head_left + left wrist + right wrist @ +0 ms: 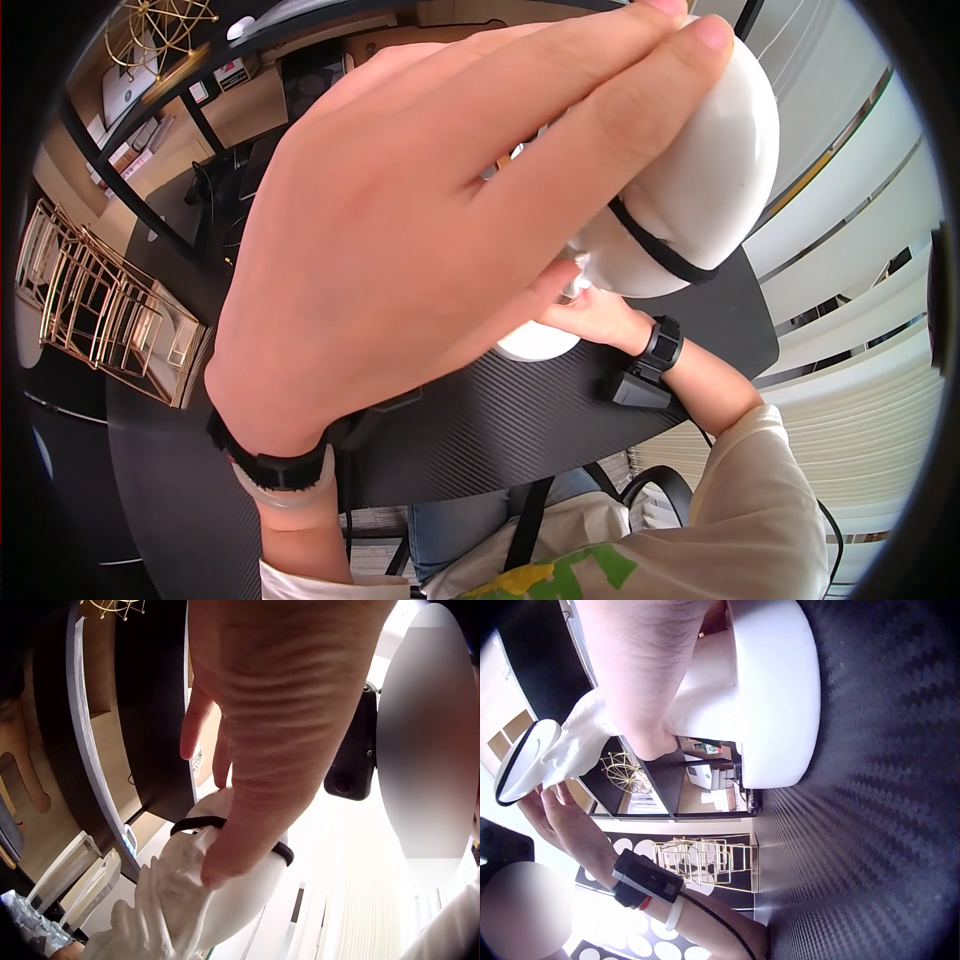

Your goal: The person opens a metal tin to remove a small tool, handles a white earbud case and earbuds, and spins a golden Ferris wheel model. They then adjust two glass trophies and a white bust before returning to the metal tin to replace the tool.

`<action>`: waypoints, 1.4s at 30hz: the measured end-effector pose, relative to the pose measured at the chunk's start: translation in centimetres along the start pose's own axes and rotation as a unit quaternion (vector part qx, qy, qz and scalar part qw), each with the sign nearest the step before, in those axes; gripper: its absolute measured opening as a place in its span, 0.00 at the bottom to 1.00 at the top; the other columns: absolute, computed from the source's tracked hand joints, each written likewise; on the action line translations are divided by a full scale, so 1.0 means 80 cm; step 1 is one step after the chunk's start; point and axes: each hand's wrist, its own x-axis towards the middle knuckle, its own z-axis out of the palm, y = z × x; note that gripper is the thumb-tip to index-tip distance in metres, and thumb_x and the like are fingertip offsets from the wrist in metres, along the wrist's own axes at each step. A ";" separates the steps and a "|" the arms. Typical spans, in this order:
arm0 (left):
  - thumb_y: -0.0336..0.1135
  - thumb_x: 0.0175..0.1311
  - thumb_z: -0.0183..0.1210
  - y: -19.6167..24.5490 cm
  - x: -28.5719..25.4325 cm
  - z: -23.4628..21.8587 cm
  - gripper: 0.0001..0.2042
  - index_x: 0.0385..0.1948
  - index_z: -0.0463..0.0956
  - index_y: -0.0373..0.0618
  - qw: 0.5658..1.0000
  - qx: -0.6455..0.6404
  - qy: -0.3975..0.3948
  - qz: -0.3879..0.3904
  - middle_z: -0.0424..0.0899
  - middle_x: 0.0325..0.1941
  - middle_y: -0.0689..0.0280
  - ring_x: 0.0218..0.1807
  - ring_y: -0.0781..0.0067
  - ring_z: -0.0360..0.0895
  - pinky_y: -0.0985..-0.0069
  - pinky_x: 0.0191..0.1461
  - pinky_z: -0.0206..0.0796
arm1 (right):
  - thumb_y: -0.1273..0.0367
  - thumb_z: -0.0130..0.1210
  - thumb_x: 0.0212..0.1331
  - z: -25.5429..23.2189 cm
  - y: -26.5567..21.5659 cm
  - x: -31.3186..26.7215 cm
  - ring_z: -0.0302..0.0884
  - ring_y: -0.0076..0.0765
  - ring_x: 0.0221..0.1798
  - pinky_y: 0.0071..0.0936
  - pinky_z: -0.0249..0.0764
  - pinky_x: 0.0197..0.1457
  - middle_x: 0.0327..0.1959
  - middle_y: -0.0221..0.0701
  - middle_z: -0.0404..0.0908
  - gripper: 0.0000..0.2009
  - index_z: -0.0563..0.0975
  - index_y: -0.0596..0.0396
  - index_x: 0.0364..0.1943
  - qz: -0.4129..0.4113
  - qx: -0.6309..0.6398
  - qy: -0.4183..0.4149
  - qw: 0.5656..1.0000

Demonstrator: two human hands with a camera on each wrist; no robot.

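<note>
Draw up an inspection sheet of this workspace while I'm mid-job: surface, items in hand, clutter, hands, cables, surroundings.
Surface: black, textured tabletop; no spill seen on the visible part.
Job's things: white figure on a round white base that sits on the tabletop; black band around the figure's head.
Clutter: gold wire rack at the left side.
Left hand: over the figure's head, fingers extended, thumb touching it by the band.
Right hand: grips the figure below its head, above the base.
Cables: black cable runs from the device on the left wrist.
Surroundings: pale slatted blinds on the right; dark shelving beyond the tabletop.
</note>
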 end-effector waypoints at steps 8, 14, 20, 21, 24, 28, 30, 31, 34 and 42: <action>0.32 0.51 0.62 0.005 0.004 0.001 0.45 0.71 0.45 0.36 1.000 0.008 0.003 -0.001 0.45 0.75 0.45 0.75 0.47 0.45 0.59 0.74 0.43 | 0.59 0.43 0.71 -0.011 -0.018 -0.005 0.72 0.23 0.60 0.23 0.68 0.64 0.59 0.21 0.75 0.19 0.71 0.46 0.62 0.181 -0.189 -0.133 0.956; 0.32 0.51 0.62 -0.008 -0.006 -0.012 0.45 0.71 0.45 0.36 1.000 0.015 0.007 -0.002 0.46 0.74 0.45 0.75 0.48 0.46 0.59 0.74 0.43 | 0.51 0.56 0.62 -0.006 -0.037 -0.003 0.76 0.30 0.59 0.26 0.70 0.62 0.59 0.29 0.78 0.27 0.71 0.46 0.63 0.216 -0.164 -0.080 0.959; 0.32 0.51 0.63 -0.006 -0.008 -0.016 0.44 0.71 0.46 0.36 1.000 0.019 0.009 -0.003 0.46 0.74 0.45 0.75 0.48 0.46 0.59 0.74 0.44 | 0.45 0.61 0.55 -0.005 -0.031 -0.005 0.78 0.33 0.58 0.29 0.72 0.60 0.56 0.33 0.80 0.33 0.72 0.48 0.62 0.196 -0.095 -0.052 0.975; 0.32 0.51 0.63 -0.003 -0.009 -0.017 0.44 0.71 0.46 0.36 1.000 0.020 0.009 -0.003 0.46 0.74 0.45 0.75 0.48 0.46 0.59 0.74 0.44 | 0.46 0.60 0.56 -0.005 -0.031 -0.005 0.78 0.34 0.57 0.30 0.72 0.60 0.56 0.34 0.80 0.33 0.72 0.48 0.62 0.186 -0.100 -0.050 0.976; 0.32 0.51 0.63 0.001 -0.006 -0.016 0.44 0.71 0.46 0.36 1.000 0.022 0.010 -0.004 0.46 0.74 0.45 0.74 0.48 0.47 0.60 0.73 0.44 | 0.47 0.59 0.57 -0.005 -0.025 -0.005 0.78 0.36 0.57 0.31 0.73 0.59 0.56 0.37 0.80 0.32 0.72 0.49 0.62 0.156 -0.116 -0.044 0.980; 0.31 0.51 0.63 0.005 0.006 -0.008 0.44 0.70 0.46 0.36 1.000 0.024 0.012 -0.005 0.47 0.74 0.45 0.74 0.48 0.47 0.60 0.73 0.44 | 0.50 0.57 0.62 -0.010 0.005 -0.004 0.76 0.37 0.60 0.33 0.72 0.61 0.60 0.38 0.76 0.29 0.71 0.54 0.61 0.042 -0.157 -0.071 0.984; 0.31 0.51 0.63 0.007 0.001 -0.012 0.44 0.70 0.46 0.36 1.000 0.024 0.012 -0.005 0.47 0.73 0.45 0.74 0.48 0.47 0.60 0.73 0.44 | 0.55 0.48 0.69 -0.017 0.006 -0.002 0.71 0.38 0.65 0.35 0.70 0.65 0.64 0.40 0.72 0.26 0.69 0.59 0.63 0.039 -0.226 -0.131 0.964; 0.31 0.51 0.63 -0.001 -0.002 -0.021 0.44 0.70 0.47 0.36 1.000 0.025 0.012 -0.005 0.47 0.73 0.45 0.74 0.48 0.47 0.60 0.73 0.44 | 0.58 0.52 0.65 -0.018 0.010 0.000 0.72 0.37 0.59 0.34 0.71 0.61 0.58 0.37 0.73 0.24 0.69 0.58 0.59 -0.001 -0.213 -0.127 0.969; 0.31 0.51 0.63 -0.001 0.003 -0.013 0.44 0.70 0.47 0.36 1.000 0.026 0.013 -0.005 0.47 0.73 0.46 0.74 0.48 0.47 0.60 0.73 0.44 | 0.62 0.60 0.57 -0.021 0.010 0.001 0.74 0.34 0.48 0.31 0.73 0.53 0.44 0.31 0.75 0.20 0.69 0.55 0.50 -0.080 -0.186 -0.119 0.972; 0.31 0.50 0.63 0.021 0.016 -0.004 0.43 0.70 0.47 0.37 0.999 0.031 0.015 -0.005 0.48 0.73 0.46 0.74 0.48 0.48 0.60 0.73 0.45 | 0.58 0.59 0.54 -0.020 0.000 -0.010 0.71 0.35 0.52 0.34 0.69 0.58 0.48 0.33 0.73 0.23 0.69 0.51 0.52 -0.096 -0.215 -0.089 0.968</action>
